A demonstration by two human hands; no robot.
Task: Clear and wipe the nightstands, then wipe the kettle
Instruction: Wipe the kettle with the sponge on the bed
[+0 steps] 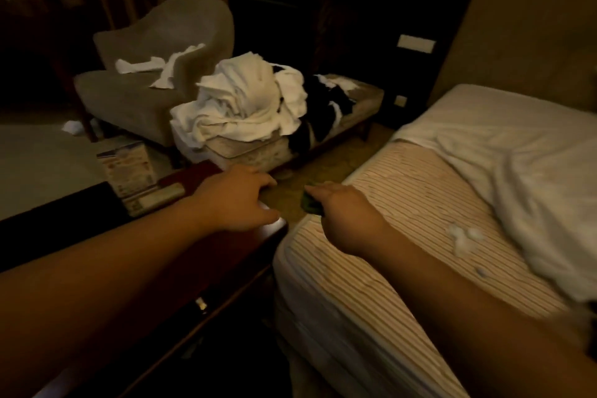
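Observation:
A dark wooden nightstand (206, 255) stands at the left of the striped mattress. My left hand (237, 199) rests on its far corner with the fingers spread over the edge. My right hand (344, 215) hovers over the gap beside the mattress corner and grips a dark green cloth (311, 202). On the nightstand's far end lie a printed box or booklet (127, 170) and a small pale card (169, 192). No kettle is in view.
A bare striped mattress (387, 236) with a rumpled white sheet (533, 165) fills the right. Behind stand a grey armchair (155, 74) and a bench (365, 100) piled with white towels (245, 100). Carpet shows between the bench and the bed.

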